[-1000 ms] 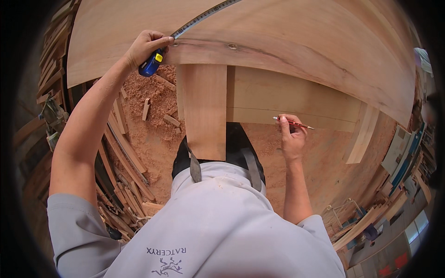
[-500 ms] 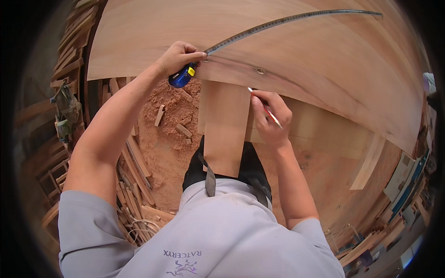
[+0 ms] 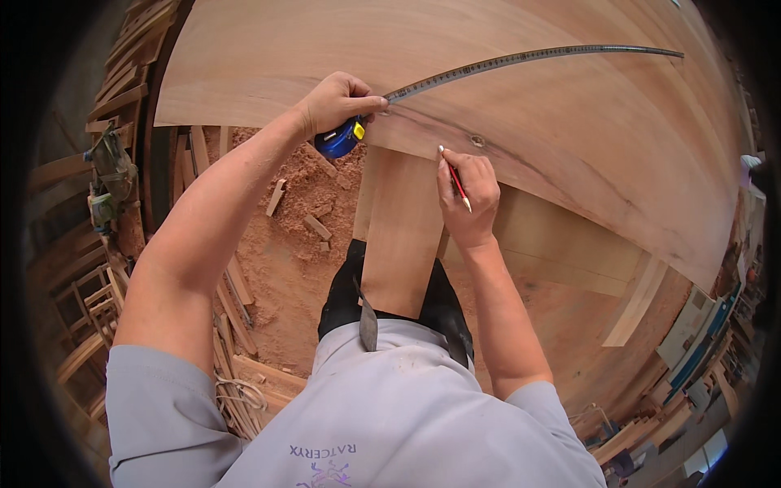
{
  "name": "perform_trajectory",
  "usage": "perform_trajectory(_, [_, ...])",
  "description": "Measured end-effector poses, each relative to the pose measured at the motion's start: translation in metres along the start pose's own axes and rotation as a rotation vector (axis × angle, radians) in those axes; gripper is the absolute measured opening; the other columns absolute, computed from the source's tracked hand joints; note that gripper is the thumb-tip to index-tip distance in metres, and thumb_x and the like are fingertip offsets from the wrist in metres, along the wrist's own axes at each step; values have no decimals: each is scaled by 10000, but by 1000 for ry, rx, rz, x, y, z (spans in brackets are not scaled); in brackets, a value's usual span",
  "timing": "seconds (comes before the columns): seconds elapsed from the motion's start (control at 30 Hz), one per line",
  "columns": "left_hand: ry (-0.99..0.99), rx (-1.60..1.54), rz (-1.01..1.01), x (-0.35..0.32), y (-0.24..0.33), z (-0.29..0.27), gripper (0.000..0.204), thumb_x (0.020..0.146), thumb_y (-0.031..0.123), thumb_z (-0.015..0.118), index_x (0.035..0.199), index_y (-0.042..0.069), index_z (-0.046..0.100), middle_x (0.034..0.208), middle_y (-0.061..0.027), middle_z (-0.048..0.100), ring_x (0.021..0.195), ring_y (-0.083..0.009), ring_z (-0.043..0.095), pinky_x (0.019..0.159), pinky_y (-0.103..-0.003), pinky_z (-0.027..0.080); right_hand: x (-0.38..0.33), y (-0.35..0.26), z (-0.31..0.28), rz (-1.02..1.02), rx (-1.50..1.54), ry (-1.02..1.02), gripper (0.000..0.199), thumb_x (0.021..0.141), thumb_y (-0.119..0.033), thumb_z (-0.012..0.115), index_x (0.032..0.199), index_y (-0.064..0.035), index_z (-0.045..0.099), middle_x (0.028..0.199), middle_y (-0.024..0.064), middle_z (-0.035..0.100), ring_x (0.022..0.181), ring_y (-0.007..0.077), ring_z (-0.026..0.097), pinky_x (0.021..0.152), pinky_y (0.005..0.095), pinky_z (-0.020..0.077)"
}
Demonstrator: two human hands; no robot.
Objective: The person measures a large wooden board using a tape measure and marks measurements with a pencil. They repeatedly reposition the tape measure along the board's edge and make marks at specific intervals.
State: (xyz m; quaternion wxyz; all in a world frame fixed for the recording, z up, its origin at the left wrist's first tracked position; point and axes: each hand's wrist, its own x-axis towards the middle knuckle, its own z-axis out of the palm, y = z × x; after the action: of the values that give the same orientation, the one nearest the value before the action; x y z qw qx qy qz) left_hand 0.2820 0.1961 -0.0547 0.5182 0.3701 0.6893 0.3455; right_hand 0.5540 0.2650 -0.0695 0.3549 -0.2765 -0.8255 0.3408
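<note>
My left hand [image 3: 346, 99] is closed round a blue tape measure [image 3: 340, 140] with a yellow button, at the near edge of a large wood sheet [image 3: 268, 57]. Its thumb presses on the drawn-out metal blade [image 3: 521, 58], which curves across the sheet to the far right. In my right hand [image 3: 476, 195] is a slim red pencil [image 3: 458, 184], gripped between thumb and fingers. The pencil's upper pale end sits close to the sheet's near edge, right of the tape case. Below that edge, a narrow board [image 3: 399, 232] extends toward my body between my legs.
Another panel [image 3: 561, 236] lies under the sheet on the right, with a pale strip [image 3: 636, 301] beside it. Sawdust and offcuts [image 3: 317, 226] cover the floor at left. Stacked timber [image 3: 122, 89] stands far left, and a coiled cord [image 3: 242, 396] lies lower left.
The view has shifted, so the sheet and tape appear further right and lower. My right hand has moved left against the sheet's edge, and the pencil has turned steeper. Both grips continue.
</note>
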Motion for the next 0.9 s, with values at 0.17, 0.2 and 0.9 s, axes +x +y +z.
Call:
perform_trajectory(0.17, [8, 23, 14, 1, 1, 0, 302, 946, 256, 703, 770, 11, 715, 657, -13, 653, 592, -68, 587, 553, -237, 487, 5, 1, 4, 29, 17, 15, 128, 824, 27, 693, 950, 9, 685, 840, 145, 668, 772, 316, 619, 713, 387, 508])
perform_trajectory(0.2, [13, 31, 15, 2, 2, 1, 300, 947, 252, 702, 769, 12, 715, 656, -13, 653, 591, -67, 585, 553, -237, 486, 3, 0, 2, 29, 20, 0, 127, 826, 28, 692, 951, 9, 684, 837, 145, 668, 770, 316, 617, 711, 387, 507])
perform_trajectory(0.9, [-35, -24, 6, 4, -3, -3, 296, 918, 254, 723, 804, -18, 750, 675, -42, 688, 613, -93, 627, 595, -252, 523, -3, -8, 1, 60, -13, -10, 139, 829, 15, 700, 967, 11, 682, 823, 141, 669, 753, 313, 622, 693, 393, 511])
